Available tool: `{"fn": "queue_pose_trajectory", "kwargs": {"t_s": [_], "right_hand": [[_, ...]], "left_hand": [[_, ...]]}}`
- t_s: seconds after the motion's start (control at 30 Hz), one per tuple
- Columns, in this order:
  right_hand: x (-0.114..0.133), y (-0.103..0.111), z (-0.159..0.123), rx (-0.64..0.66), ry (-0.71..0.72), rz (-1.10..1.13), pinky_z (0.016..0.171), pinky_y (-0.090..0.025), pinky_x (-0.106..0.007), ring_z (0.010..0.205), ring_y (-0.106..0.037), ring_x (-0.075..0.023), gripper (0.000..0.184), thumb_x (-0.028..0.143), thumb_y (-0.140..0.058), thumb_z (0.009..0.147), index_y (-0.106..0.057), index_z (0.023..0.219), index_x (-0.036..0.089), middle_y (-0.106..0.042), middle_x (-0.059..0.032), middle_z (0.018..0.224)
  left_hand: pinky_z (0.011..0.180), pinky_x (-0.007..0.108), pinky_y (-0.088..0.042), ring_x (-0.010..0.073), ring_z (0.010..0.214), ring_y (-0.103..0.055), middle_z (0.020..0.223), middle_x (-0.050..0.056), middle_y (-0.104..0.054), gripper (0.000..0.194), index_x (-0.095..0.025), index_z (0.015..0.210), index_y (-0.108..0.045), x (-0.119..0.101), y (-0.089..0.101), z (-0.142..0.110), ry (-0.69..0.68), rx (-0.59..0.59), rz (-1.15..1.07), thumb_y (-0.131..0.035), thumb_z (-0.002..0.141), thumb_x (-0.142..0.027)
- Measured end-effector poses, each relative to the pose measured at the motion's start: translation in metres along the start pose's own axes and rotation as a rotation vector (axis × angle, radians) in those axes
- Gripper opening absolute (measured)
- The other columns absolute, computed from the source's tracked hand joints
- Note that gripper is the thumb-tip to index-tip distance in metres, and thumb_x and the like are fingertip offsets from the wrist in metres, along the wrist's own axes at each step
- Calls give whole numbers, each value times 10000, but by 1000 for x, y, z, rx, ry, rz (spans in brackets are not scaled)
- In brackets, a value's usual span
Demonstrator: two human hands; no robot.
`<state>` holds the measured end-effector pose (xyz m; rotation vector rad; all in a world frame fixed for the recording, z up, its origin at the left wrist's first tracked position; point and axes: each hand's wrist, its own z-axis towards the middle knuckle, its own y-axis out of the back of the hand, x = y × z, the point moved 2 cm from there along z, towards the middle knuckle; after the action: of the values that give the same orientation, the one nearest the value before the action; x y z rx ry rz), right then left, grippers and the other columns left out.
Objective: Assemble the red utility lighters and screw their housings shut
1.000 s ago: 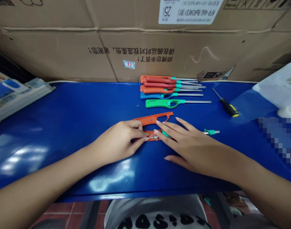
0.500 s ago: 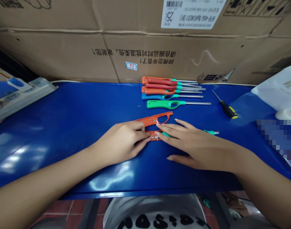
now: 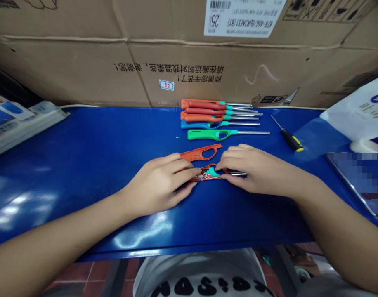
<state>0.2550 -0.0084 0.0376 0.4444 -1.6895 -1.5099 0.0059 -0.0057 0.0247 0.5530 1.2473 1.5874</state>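
Note:
An opened lighter (image 3: 204, 179) lies on the blue table, its orange lower shell showing thin wires and a turquoise trigger (image 3: 212, 171). My left hand (image 3: 166, 181) is closed on the shell's rear end, thumb below and fingertips above. At the front, beside the trigger, my right hand (image 3: 253, 169) pinches the lighter with thumb and forefinger. A bare metal tube (image 3: 238, 174) sticks out to the right beneath that hand. The other orange half shell (image 3: 204, 153), with its oval finger opening, rests just behind, partly covered by my left fingers.
Several assembled lighters (image 3: 207, 111) lie in a stack at the back, a green one (image 3: 204, 134) nearest. To their right are a black-and-yellow screwdriver (image 3: 291, 139), a white bag (image 3: 359, 107) and a phone (image 3: 356, 181). A power strip (image 3: 28, 128) sits at left, a cardboard box (image 3: 164, 57) behind.
My right hand has gone from spread fingers over the shell to a pinch at its front. The turquoise trigger and wires now show. My left hand keeps its hold.

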Motion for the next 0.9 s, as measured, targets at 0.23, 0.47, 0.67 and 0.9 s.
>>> {"fn": "queue_pose_trajectory", "kwargs": {"t_s": [0.23, 0.47, 0.67, 0.9], "right_hand": [[5, 0, 2, 36, -2, 22, 839, -433, -357, 960, -633, -213, 157, 185, -537, 963, -692, 943, 205, -713, -45, 961], [5, -3, 4, 65, -12, 14, 866, -429, -360, 981, -627, -223, 163, 192, -537, 978, -700, 970, 202, -714, -43, 967], [6, -4, 3, 58, -24, -8, 877, -429, -367, 1011, -630, -230, 180, 208, -518, 996, -697, 983, 197, -716, -54, 1009], [5, -3, 4, 66, -43, 36, 857, -429, -350, 983, -635, -215, 175, 215, -533, 999, -703, 960, 201, -720, -38, 984]], "left_hand": [[992, 418, -550, 255, 1155, -633, 1273, 98, -679, 328, -207, 1307, -645, -2, -7, 1, -19, 59, -36, -543, 995, -207], [995, 444, -540, 267, 1171, -612, 1367, 97, -627, 381, -227, 1388, -584, -1, -14, -1, -8, 161, -48, -461, 1029, -195], [983, 477, -543, 295, 1193, -591, 1356, 138, -623, 375, -201, 1355, -617, -1, -15, 1, -37, 165, -39, -463, 1015, -169], [1033, 477, -508, 286, 1235, -562, 1380, 118, -603, 399, -224, 1372, -609, -1, -16, 0, -14, 149, -97, -471, 1006, -145]]}}
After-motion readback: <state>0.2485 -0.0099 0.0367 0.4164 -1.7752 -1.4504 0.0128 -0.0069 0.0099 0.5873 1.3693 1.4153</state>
